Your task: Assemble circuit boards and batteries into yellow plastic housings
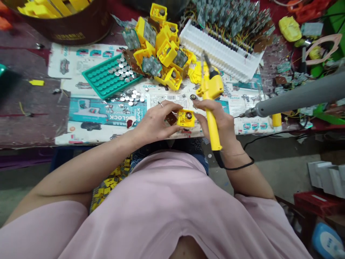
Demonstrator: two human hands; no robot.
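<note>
1. Firstly, one round dark-brown bin (72, 30), at the table's far left, holding yellow plastic pieces (54, 9) up to its rim.
2. One teal tray (98, 81) with rows of round pockets, set aslant; silver discs (124, 70) lie at its right end, with more loose discs (132, 97) on the table just beside it.
3. One white ridged rack (215, 46), tilted; circuit boards (231, 18) with yellow wires crowd its far side.
4. One heap of yellow housings (167, 54), between tray and rack, several with boards attached.
5. One small yellow housing (185, 118) — open-topped, a round metal part inside — near the table's front edge, before the person's body.
6. One left hand (159, 120), ringed, forearm slanting in from the left; thumb and fingers pinch the small yellow housing from its left side.
7. One right hand (223, 122), wrapped round a yellow gun-shaped tool (211, 91) — nose pointing away from the body, handle slanting back; thumb and forefinger extend close to the housing, contact uncertain.
</note>
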